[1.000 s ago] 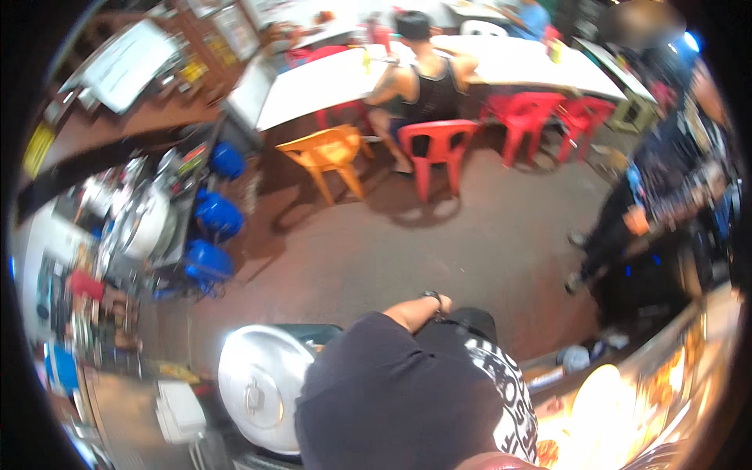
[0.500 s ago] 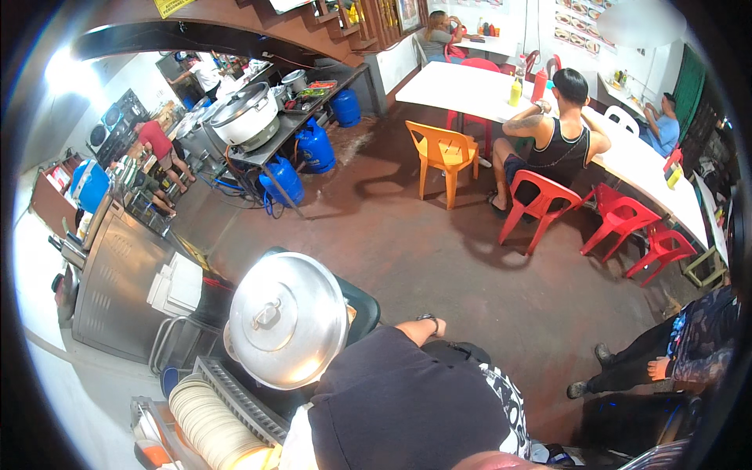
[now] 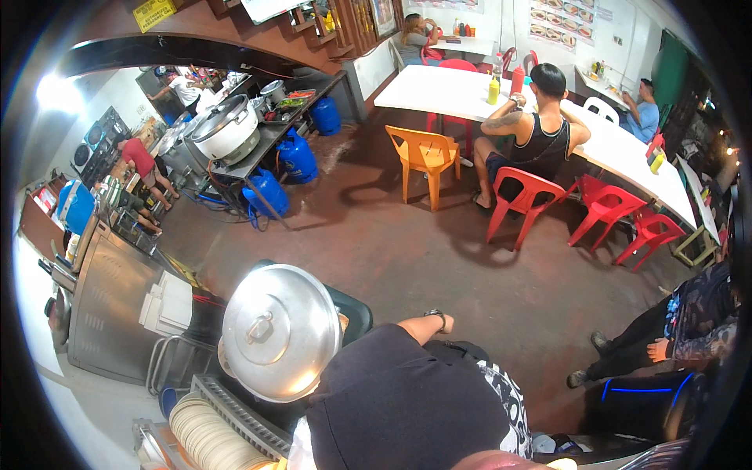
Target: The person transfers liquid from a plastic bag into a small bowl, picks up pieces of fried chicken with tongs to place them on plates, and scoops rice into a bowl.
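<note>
From under a wide black sleeve (image 3: 403, 392) at the lower middle, my left forearm reaches out with a dark band at its wrist. My left hand (image 3: 445, 323) is small in view beside a dark cloth-like thing (image 3: 462, 350); its fingers do not show well enough to tell open from closed. My right hand is out of view. Nearest on the left stands a big round metal pot with a domed lid (image 3: 282, 333). The lid has a loop handle and covers the pot's top. A dark green container (image 3: 356, 309) shows behind it.
Stacked cream plates (image 3: 207, 435) stand by a grey rack (image 3: 254, 415). Beyond are a steel cabinet (image 3: 117, 305), a large cooker (image 3: 225, 133) on a metal table, blue gas tanks (image 3: 296, 155), white dining tables (image 3: 423, 90), red and orange chairs (image 3: 425, 153). Several people sit or stand around.
My view has turned slightly: the tables and cooker sit further left, and the pot a little lower. A blue light now shows on the black box at lower right. My left hand stays nearly in place.
</note>
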Action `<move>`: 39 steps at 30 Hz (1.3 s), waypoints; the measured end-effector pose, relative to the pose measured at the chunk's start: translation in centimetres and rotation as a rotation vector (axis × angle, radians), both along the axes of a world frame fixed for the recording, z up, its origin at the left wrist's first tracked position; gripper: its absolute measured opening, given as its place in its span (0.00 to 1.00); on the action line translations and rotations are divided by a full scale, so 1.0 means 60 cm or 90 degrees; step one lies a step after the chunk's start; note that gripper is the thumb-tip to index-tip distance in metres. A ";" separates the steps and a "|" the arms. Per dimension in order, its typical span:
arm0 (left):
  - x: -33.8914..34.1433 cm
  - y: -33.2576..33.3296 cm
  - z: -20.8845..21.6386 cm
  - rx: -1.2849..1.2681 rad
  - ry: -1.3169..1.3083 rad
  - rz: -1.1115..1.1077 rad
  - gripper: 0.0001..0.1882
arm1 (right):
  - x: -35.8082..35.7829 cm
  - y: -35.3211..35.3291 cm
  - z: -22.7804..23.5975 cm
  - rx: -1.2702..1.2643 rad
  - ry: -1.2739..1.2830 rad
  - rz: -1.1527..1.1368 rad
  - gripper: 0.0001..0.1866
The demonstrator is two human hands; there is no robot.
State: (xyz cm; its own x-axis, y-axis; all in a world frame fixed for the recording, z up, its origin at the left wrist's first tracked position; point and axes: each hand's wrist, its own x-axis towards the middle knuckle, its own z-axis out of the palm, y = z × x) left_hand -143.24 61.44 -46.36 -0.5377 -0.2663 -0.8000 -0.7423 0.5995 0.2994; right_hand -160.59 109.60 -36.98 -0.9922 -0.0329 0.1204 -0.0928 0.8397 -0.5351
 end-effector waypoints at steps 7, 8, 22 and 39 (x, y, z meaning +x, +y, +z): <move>-0.083 0.027 -0.016 0.041 0.089 -0.010 0.21 | 0.047 0.033 0.009 0.066 -0.053 0.005 0.06; -0.082 0.034 -0.031 0.040 0.092 -0.027 0.21 | 0.054 0.038 0.012 0.077 -0.064 0.009 0.06; 0.064 -0.028 -0.158 0.012 0.052 -0.079 0.16 | 0.154 0.055 -0.006 0.157 0.010 -0.033 0.06; -0.173 0.050 -0.057 0.032 0.100 -0.470 0.17 | 0.156 0.064 -0.044 0.093 0.097 -0.115 0.02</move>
State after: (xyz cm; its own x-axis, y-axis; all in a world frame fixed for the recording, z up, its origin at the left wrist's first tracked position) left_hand -153.62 64.46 -49.76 -0.6706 0.2428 -0.7010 -0.0993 0.9070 0.4092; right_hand -151.22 113.42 -39.63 -0.9546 0.1142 0.2753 -0.0052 0.9173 -0.3982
